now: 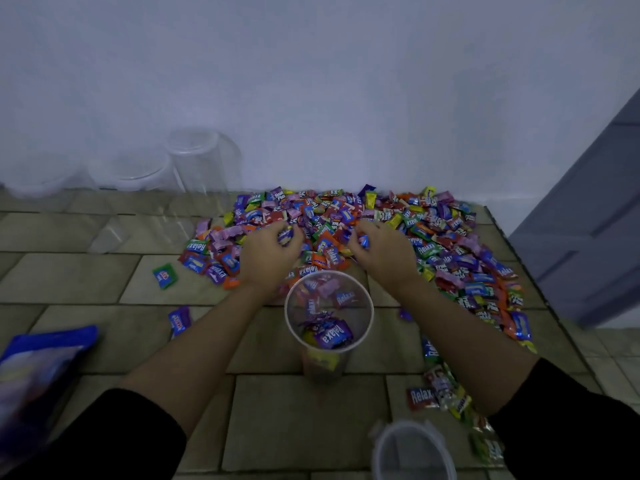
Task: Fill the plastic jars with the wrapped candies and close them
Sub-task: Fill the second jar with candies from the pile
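Scooping step: left hand (268, 249) and right hand (382, 251) were each closed on wrapped candies (450, 244) from the floor pile. The open jar (329, 313), barely filled, stood between the wrists; next, both handfuls likely needed dropping in.

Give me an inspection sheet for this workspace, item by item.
Surface: tiled floor, mostly bare on the left.
Job's things: open jar between the forearms, partly filled with candies; big candy pile beyond it against the wall; empty clear jars at back left; a lid near the bottom edge.
Clutter: stray candies, such as a green one; blue bag at left.
Grippers: left hand and right hand both closed on candies from the pile.
Cables: nothing seen.
Surroundings: pale wall; grey door at right.
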